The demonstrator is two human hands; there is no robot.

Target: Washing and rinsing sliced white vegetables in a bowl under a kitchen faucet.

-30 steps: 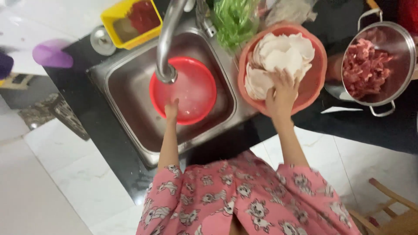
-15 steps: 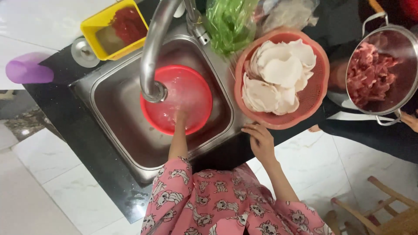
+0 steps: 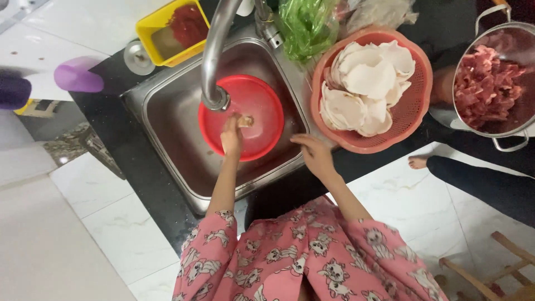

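Note:
My left hand reaches into the red bowl that sits in the steel sink under the curved tap. Its fingertips pinch a small pale piece. My right hand rests on the sink's front right edge with its fingers spread and nothing in it. It lies just below the pink basket, which holds several flat white slices.
A steel pot of raw red meat stands at the far right. Green bags lie behind the basket. A yellow tub and a purple cup sit left of the sink. Another person's bare foot stands on the white floor at right.
My right hand left the white slices in the basket and came back to the sink's edge. My left hand moved further into the red bowl, onto the pale piece.

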